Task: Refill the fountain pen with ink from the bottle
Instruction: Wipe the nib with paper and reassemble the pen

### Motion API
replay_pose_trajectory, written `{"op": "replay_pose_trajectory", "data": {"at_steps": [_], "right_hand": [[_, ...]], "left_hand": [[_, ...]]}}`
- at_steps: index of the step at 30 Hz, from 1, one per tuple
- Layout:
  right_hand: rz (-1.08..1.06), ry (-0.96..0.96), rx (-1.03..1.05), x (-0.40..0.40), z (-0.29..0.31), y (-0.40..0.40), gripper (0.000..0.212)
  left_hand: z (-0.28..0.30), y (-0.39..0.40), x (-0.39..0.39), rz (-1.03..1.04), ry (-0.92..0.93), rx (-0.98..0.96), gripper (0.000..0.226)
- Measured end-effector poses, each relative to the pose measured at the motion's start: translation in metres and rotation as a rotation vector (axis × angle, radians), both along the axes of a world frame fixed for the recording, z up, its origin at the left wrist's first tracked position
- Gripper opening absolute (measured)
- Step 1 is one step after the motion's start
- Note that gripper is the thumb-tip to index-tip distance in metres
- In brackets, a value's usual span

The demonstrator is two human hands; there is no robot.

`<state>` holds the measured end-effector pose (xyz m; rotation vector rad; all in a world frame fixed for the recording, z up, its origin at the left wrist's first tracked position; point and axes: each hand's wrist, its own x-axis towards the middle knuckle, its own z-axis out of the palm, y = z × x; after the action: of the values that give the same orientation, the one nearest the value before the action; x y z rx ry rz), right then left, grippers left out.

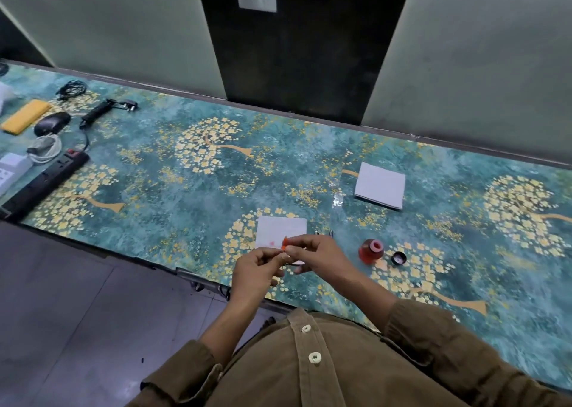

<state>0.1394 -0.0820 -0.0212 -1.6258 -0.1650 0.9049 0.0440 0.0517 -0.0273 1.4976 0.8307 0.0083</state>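
- Red ink bottle point(370, 251) stands open on the table point(173, 189), right of the hands, w/ its black cap point(398, 258) lying just beside it on the right.
- Left hand point(258, 272) and right hand point(318, 253) meet over the near table edge, fingertips touching.
- Both hands have fingers curled, pinching a small orange piece point(285, 241) between them; looks like a pen part, too small to say which.
- Orange piece sticks up just above the right thumb, over the lower edge of a white paper point(280, 230).
- Paper lies flat on the table behind the hands, w/ a faint pink stain near its lower edge.
- Metal pen parts point(324, 233) lie on the table just behind the right hand, mostly hidden by it.
- White pad point(380, 188) lies farther back on the right, well apart from the bottle.
- Far left of table: black power strip point(43, 183), black mouse point(52, 122), yellow case point(26, 116), coiled white cable point(46, 149), black cables.
- Person wears an olive-brown buttoned shirt point(309, 369), sleeves pushed up the forearms.
- Table has a teal cover w/ gold flower-tree print; grey floor tiles at lower left.
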Motion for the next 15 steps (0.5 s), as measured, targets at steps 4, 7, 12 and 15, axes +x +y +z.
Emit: {"op": "replay_pose_trajectory", "data": {"at_steps": [4, 7, 12, 15], "right_hand": [[-0.191, 0.079, -0.013, -0.008, -0.005, -0.038, 0.019], [-0.299, 0.026, -0.053, -0.013, -0.008, -0.062, 0.011], [-0.549, -0.045, -0.130, -0.017, -0.008, -0.104, 0.006], [-0.636, -0.022, -0.125, -0.024, -0.010, -0.125, 0.005]], "left_hand": [[-0.003, -0.025, 0.012, -0.224, 0.014, 0.027, 0.003], [-0.003, -0.040, 0.023, -0.420, 0.020, 0.063, 0.006], [-0.011, -0.043, 0.056, -0.556, 0.050, 0.309, 0.011], [-0.019, -0.043, 0.076, -0.748, 0.037, 0.660, 0.017]]}}
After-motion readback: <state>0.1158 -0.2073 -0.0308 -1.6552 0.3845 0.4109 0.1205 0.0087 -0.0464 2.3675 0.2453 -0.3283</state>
